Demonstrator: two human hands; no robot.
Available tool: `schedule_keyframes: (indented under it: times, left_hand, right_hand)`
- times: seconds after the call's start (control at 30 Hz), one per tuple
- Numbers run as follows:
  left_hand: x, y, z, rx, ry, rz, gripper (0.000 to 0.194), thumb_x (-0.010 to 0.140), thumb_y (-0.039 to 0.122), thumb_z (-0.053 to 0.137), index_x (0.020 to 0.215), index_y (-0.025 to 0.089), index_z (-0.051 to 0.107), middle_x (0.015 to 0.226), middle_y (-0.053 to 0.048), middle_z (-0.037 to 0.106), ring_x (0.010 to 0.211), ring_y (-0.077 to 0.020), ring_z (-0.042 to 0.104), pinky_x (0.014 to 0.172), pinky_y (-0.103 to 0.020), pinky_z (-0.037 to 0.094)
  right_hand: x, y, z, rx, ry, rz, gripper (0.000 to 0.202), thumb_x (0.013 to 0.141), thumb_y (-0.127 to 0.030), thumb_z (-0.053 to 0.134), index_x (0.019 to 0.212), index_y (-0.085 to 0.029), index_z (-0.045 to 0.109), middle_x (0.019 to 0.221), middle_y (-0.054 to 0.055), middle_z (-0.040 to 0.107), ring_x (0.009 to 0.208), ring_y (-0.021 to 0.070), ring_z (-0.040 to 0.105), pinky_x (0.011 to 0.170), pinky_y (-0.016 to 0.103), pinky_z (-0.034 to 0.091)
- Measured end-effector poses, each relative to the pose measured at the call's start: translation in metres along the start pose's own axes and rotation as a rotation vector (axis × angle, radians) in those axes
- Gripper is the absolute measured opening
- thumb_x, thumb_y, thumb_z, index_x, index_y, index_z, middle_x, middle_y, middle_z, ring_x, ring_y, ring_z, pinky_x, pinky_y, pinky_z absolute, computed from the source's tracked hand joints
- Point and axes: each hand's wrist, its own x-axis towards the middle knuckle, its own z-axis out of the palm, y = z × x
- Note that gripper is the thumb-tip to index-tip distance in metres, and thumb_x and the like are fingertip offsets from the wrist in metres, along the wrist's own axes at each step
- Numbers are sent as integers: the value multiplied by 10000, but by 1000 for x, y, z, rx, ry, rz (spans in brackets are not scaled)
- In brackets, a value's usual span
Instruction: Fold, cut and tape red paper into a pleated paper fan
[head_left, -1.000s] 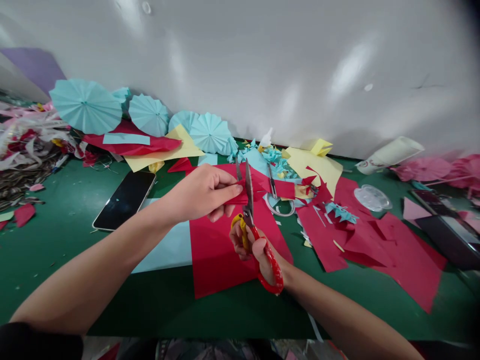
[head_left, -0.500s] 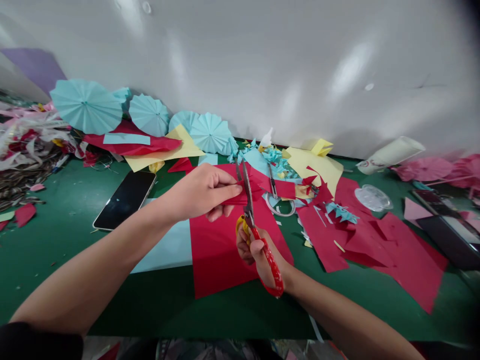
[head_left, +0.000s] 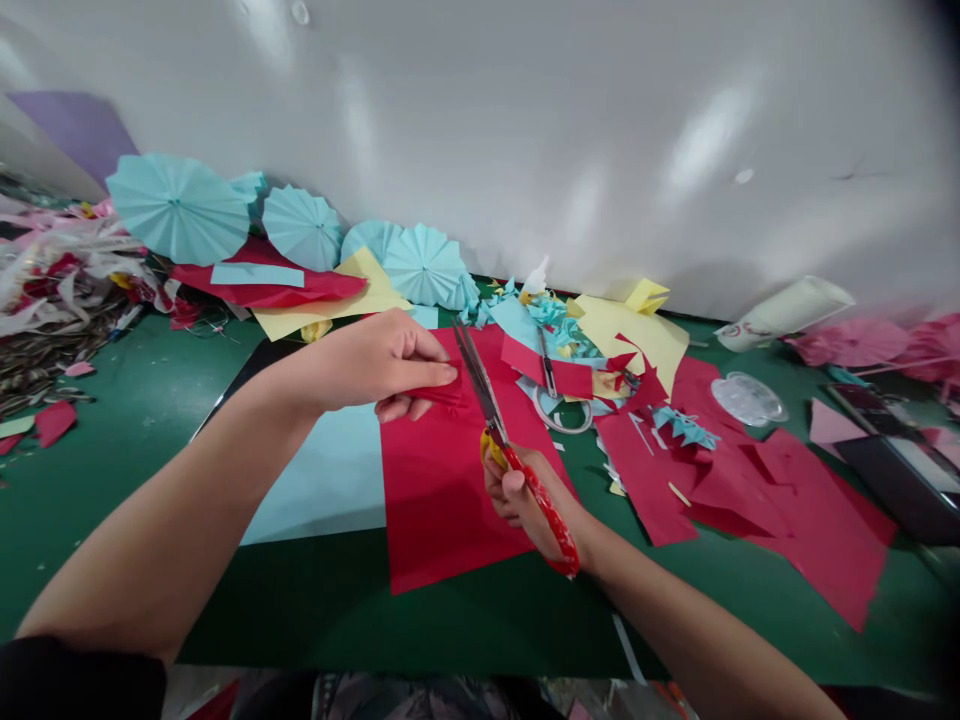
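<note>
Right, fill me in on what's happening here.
A person holds scissors in the right hand, blades nearly closed, and pinches a red piece in the left hand. Below the hands, a red sheet lies beside a blue sheet on the green table. Blue rosettes stand by the wall.

Place: paper-craft workshop
Table [head_left: 322, 610]: green, red paper [head_left: 810, 530] at four o'clock
Fans [head_left: 180, 215]: pleated, blue, ten o'clock
Scissors [head_left: 489, 408]: dial's centre
</note>
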Motion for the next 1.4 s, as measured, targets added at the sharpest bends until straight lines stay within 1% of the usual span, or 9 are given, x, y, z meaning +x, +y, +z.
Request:
schedule_keyframes:
  times: [0.1,0.2,0.4,0.53,0.7,0.93,1.07,1.2,1.4]
  left_hand:
    - [2,-5,-3,22,48,-3,325,850,302,470,567,154,528,532,-2,583,391,-45,456,446,-195,374]
    - [5,-7,-4,24,101,5,287,854,287,463,602,159,507,563,-3,590,450,-62,506,470,-193,393]
    - [9,-10,-4,153,119,-11,159,850,271,440,753,170,516,734,-12,641,643,-111,605,566,-208,423]
    - [10,-14,-3,243,111,-4,104,819,226,444,852,181,532,873,-22,657,823,-148,620,641,-220,434]
    - [10,-19,-3,228,105,46,125,788,219,466,889,185,532,971,-31,657,919,-172,619,712,-241,441]
    - [6,-14,-1,100,52,22,147,824,243,436,962,194,449,854,-20,696,903,-179,659,694,-232,431]
    - [4,-9,0,89,15,30,128,823,270,443,932,204,429,790,-17,690,892,-190,665,602,-204,411]
    - [2,-9,-1,80,16,53,61,827,268,418,808,210,414,786,-16,667,857,-193,673,558,-199,404]
    - [0,-8,-2,136,32,28,49,786,226,440,765,207,400,786,-28,664,771,-174,651,584,-228,421]
  right_hand:
    - [4,-3,-4,4,29,16,449,759,-649,437,675,-225,315,544,-86,266,429,64,247,397,211,213]
    - [9,-13,-15,-181,259,3,350,787,-551,465,722,-217,384,564,-72,344,452,80,332,445,225,278]
    - [25,-16,-50,-937,627,135,357,743,-361,548,1001,-115,532,906,135,631,853,263,594,696,327,420]
    - [30,-2,-55,-1166,488,260,418,778,-318,514,1095,-46,518,1023,205,633,962,300,599,776,343,431]
    - [24,-5,-41,-1258,406,229,482,830,-378,480,1162,-28,492,1077,198,627,1004,280,596,788,322,449]
    - [14,-32,-22,-1423,385,273,378,878,-431,407,901,-109,604,833,157,667,798,276,646,637,339,478]
    - [24,-34,-14,-1400,345,-37,360,871,-361,449,1068,-82,565,1032,199,608,987,303,576,810,408,463]
    - [48,-24,-8,-1332,215,-369,443,867,-213,429,1309,-177,414,1372,181,375,1256,326,357,945,480,386]
    - [76,-14,-2,-1310,12,-442,387,834,-18,363,1139,-163,551,1122,116,548,1068,201,486,892,339,420]
